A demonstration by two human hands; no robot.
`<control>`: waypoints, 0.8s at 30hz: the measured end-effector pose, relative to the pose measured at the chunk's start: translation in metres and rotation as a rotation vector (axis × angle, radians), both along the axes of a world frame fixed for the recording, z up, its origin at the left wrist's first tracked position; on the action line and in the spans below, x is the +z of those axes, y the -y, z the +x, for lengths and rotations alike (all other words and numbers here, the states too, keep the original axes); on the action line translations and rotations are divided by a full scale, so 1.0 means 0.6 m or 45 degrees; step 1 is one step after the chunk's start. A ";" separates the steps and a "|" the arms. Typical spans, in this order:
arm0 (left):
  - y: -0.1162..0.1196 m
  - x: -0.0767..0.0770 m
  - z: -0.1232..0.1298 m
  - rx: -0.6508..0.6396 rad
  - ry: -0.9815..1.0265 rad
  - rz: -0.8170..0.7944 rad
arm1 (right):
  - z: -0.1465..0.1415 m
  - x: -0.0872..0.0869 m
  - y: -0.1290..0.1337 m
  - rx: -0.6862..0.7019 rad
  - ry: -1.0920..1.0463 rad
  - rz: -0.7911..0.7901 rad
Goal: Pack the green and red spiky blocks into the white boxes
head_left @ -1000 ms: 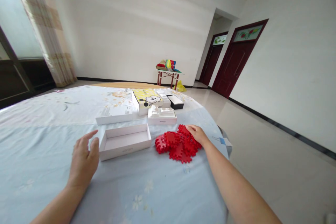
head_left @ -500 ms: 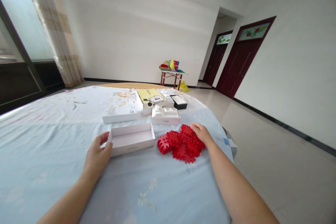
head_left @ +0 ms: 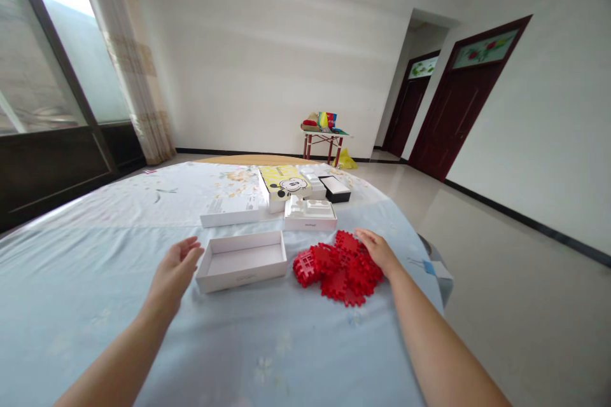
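**Left hand slips back slightly from the box end; right hand stays by the heap**

Since the earlier frame, the left hand (head_left: 174, 272) has eased off the open white rectangular cardboard box (head_left: 243, 278), and the whole view has shifted. The round worktop (head_left: 214, 343), spread with pale blue and white floral cloth, carries everything. Near its front edge sits the box, hollow side up, which leaves its inside reachable. The heap of red toothed plastic pieces (head_left: 341, 267) lies towards the worktop's right edge, probably for the right hand (head_left: 379, 251). A yellow-and-white cartoon-printed box (head_left: 277, 179) stands towards the far edge. Left grip: thumb and fingers apart, holding nothing. Right grip: fingers at the heap's far right; whether they pinch a piece, I cannot tell.
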State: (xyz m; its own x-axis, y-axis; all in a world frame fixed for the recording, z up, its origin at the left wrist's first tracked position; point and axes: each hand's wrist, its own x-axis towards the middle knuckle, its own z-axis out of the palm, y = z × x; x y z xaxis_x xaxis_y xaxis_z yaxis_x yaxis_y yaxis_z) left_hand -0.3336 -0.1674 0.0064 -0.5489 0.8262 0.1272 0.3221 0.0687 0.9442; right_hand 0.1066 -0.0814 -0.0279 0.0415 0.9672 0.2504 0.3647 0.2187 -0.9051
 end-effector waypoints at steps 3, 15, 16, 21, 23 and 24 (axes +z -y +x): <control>-0.034 0.027 -0.045 0.038 -0.253 -0.050 | 0.017 -0.001 -0.005 -0.124 -0.077 0.035; -0.218 -0.018 -0.129 -0.236 -1.146 -0.315 | 0.045 -0.022 -0.010 -0.189 0.008 -0.026; -0.226 -0.022 -0.131 -0.268 -1.161 -0.322 | 0.044 -0.021 -0.009 -0.189 0.018 -0.035; -0.231 -0.027 -0.145 -0.339 -1.166 -0.318 | 0.040 -0.018 -0.005 -0.205 0.032 -0.076; -0.215 -0.022 -0.147 -0.361 -1.096 -0.243 | 0.040 -0.019 -0.005 -0.225 0.047 -0.074; -0.206 -0.018 -0.147 -0.370 -1.034 -0.194 | 0.040 -0.020 -0.005 -0.234 0.056 -0.074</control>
State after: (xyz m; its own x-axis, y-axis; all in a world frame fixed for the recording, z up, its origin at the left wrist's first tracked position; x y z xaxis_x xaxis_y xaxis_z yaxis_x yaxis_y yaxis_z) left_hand -0.4219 -0.0441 -0.0043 -0.1015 0.9591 0.2644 0.9153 -0.0140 0.4025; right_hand 0.1305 -0.0783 -0.0401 0.2090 0.9572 0.2002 0.4335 0.0928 -0.8963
